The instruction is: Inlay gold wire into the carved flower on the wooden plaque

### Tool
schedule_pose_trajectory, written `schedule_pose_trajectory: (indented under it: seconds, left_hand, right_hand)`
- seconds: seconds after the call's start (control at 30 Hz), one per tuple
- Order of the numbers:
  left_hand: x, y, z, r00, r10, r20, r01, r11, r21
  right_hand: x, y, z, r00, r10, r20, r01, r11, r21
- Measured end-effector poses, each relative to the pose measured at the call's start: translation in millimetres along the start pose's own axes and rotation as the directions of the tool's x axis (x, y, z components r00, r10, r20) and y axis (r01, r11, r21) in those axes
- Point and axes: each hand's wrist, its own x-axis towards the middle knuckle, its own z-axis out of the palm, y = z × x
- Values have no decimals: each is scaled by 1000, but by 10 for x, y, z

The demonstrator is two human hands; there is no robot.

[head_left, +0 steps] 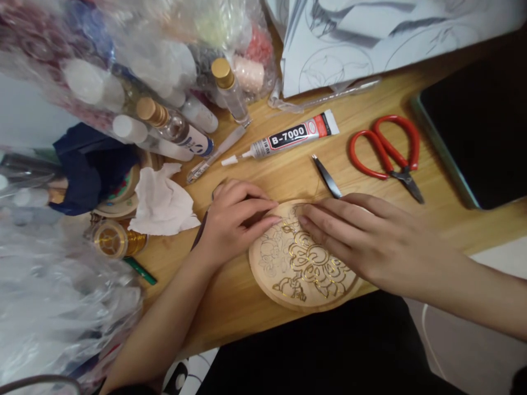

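A round wooden disc (284,291) lies at the table's front edge, with a flower outline in gold wire (315,255) and drawn lines on its left part. At the disc's upper left rim is my left hand (234,219), thumb and forefinger drawn close together at the tips. My right hand (366,236) lies over the disc's upper right, its fingertips pressed together near the top of the pattern. Anything thin between the fingertips of either hand is too small to make out. Black tweezers (327,176) rest just beyond my right fingers.
A B-7000 glue tube (292,134) and red-handled pliers (387,151) lie behind the disc. A dark-screened tablet (477,120) is at right, drawn sheets (341,60) at the back. Left stand bottles (177,129), a crumpled tissue (162,200), a gold wire spool (117,240) and plastic bags (69,307).
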Motion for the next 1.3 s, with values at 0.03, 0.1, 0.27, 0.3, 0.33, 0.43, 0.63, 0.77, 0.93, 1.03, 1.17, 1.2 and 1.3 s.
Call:
schedule_pose_trajectory:
  seconds: [0.03, 0.1, 0.27, 0.3, 0.33, 0.43, 0.63, 0.77, 0.93, 1.03, 1.17, 1.2, 1.3]
  left_hand:
    - [0, 4, 2, 1000, -3, -1, 3, 1000, 0]
    - [1, 11, 7, 1000, -10, -4, 10, 1000, 2]
    - [-2, 27, 14, 1000, -30, -8, 30, 1000, 8]
    - [-1, 29, 14, 999, -31, -8, 31, 999, 9]
    - [-1, 30, 14, 1000, -30, -8, 30, 999, 11]
    - [2, 29, 15, 1000, -22, -7, 22, 1000, 18]
    - [0, 18, 22, 1000, -10, -23, 11, 1000, 17]
    - [-8, 15, 25, 1000, -19, -22, 19, 999, 25]
    - [-12, 14, 28, 1000, -21, -21, 22, 999, 33]
    - [-13, 11, 30, 1000, -13, -22, 14, 999, 33]
    - [-15, 9, 30, 1000, -21, -21, 22, 999, 38]
    - [-14, 9, 30, 1000, -22, -20, 23, 999, 39]
    - [-10, 14, 29, 1000, -25, -19, 26, 999, 35]
  right_hand:
    - [1, -2, 0, 1000, 2, 4, -2, 1000, 3]
    - [7, -4, -2, 1000, 4, 13, -4, 1000, 7]
    - [40, 10, -22, 1000, -13, 22, 13, 1000, 6]
    - [46, 15, -26, 1000, -15, 24, 15, 1000, 7]
    - [51, 19, -30, 1000, -15, 27, 15, 1000, 10]
    - [64, 28, -36, 999, -8, 34, 8, 1000, 20]
    - [68, 30, -12, 999, 31, 19, -32, 997, 75]
    - [53, 35, 11, 999, 43, 18, -44, 996, 76]
    - [35, 32, 17, 998, 53, 34, -56, 995, 78]
    - [27, 31, 10, 997, 62, 39, -66, 991, 114]
    - [17, 37, 5, 997, 64, 43, -69, 988, 139]
    - [16, 38, 6, 997, 58, 42, -63, 990, 129]
    - [14, 37, 13, 998, 55, 39, -58, 995, 80]
